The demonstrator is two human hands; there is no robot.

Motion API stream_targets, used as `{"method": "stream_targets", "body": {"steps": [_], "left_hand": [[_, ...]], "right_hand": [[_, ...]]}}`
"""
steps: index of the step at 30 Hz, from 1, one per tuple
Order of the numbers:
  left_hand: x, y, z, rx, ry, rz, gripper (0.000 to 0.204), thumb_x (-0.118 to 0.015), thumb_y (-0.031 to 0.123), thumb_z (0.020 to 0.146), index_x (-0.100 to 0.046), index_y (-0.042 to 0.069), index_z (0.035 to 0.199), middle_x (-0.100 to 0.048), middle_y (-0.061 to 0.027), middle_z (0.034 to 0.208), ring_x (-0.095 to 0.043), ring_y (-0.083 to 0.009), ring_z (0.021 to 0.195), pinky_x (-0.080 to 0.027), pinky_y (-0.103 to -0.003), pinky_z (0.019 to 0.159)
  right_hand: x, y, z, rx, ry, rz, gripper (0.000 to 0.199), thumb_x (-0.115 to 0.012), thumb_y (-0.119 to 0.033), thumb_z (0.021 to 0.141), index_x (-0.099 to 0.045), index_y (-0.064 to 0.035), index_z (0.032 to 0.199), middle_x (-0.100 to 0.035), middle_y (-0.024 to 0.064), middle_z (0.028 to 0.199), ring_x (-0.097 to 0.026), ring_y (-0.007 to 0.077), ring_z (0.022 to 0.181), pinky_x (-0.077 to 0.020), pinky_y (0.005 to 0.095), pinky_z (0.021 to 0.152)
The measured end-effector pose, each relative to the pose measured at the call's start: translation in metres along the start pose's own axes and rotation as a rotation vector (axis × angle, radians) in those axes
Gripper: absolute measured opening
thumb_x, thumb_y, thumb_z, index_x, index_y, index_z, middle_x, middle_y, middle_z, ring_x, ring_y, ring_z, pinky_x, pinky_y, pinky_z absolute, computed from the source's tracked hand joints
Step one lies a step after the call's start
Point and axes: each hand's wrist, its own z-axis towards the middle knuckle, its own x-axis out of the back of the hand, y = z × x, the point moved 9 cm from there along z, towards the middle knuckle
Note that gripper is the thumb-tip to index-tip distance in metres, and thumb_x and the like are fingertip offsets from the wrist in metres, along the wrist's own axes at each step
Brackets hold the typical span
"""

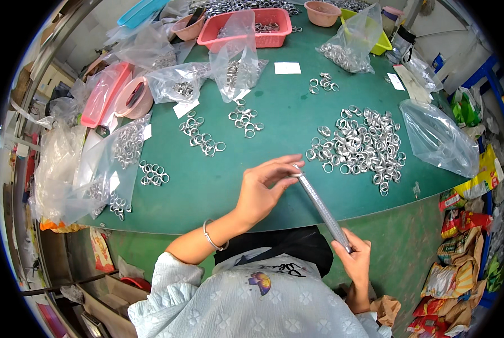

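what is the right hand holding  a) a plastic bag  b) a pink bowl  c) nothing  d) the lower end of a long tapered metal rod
d: the right hand grips the lower end of the tapered metal rod, while the left hand touches its upper tip, where a ring seems to sit.

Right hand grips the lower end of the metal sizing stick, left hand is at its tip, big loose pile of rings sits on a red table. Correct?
Not quite: the table is green, not red, as the head view shows. The rest holds: the right hand grips the lower end of the metal sizing stick, the left hand is at its tip, and the big loose pile of rings sits on the table.
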Motion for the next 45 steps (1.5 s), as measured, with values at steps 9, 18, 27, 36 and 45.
{"method": "stream_targets", "body": {"steps": [9,18,27,36,45], "left_hand": [[-0.043,-0.032,-0.019,0.384,-0.112,-0.721,0.033,-0.063,0.006,0.079,-0.049,-0.004,0.108,-0.050,-0.0231,0.117,-0.051,-0.0315,0.111,-0.042,-0.042,0.095],[-0.071,-0.039,-0.030,0.454,-0.456,-0.429,0.030,-0.073,0.000,0.065,-0.064,-0.001,0.094,-0.058,-0.0076,0.100,-0.055,-0.0163,0.092,-0.044,-0.028,0.083],[-0.070,-0.034,-0.028,0.430,-0.431,-0.377,0.033,-0.077,0.010,0.066,-0.065,-0.002,0.094,-0.057,-0.0030,0.086,-0.055,-0.0114,0.080,-0.044,-0.024,0.073],[-0.069,-0.034,-0.026,0.402,-0.426,-0.384,0.039,-0.079,0.019,0.065,-0.065,-0.002,0.093,-0.055,-0.0021,0.083,-0.052,-0.0104,0.075,-0.042,-0.023,0.068],[-0.069,-0.035,-0.025,0.386,-0.445,-0.397,0.036,-0.076,0.013,0.068,-0.062,-0.003,0.098,-0.056,-0.0040,0.087,-0.055,-0.0127,0.081,-0.045,-0.025,0.074]], "right_hand": [[-0.003,-0.014,0.003,-0.051,-0.016,0.063,0.028,-0.068,-0.001,0.072,-0.060,0.0054,0.099,-0.049,0.0008,0.062,-0.042,0.0030,0.056,-0.0350,0.0182,0.050],[-0.011,-0.023,0.003,-0.018,-0.108,0.037,0.028,-0.068,-0.001,0.072,-0.061,0.0052,0.098,-0.051,0.0041,0.062,-0.044,0.0045,0.056,-0.0387,0.0201,0.050],[-0.010,-0.029,0.006,0.034,-0.117,-0.005,0.030,-0.069,-0.003,0.072,-0.060,0.0041,0.100,-0.051,0.0043,0.061,-0.044,0.0060,0.053,-0.0385,0.0210,0.049],[-0.010,-0.039,0.008,0.040,-0.124,-0.024,0.030,-0.068,-0.003,0.073,-0.060,0.0034,0.101,-0.054,0.0062,0.063,-0.046,0.0062,0.054,-0.0402,0.0217,0.050],[-0.010,-0.034,0.009,0.032,-0.081,0.012,0.029,-0.068,-0.003,0.071,-0.060,0.0035,0.099,-0.052,0.0048,0.062,-0.045,0.0057,0.054,-0.0381,0.0215,0.049]]}}
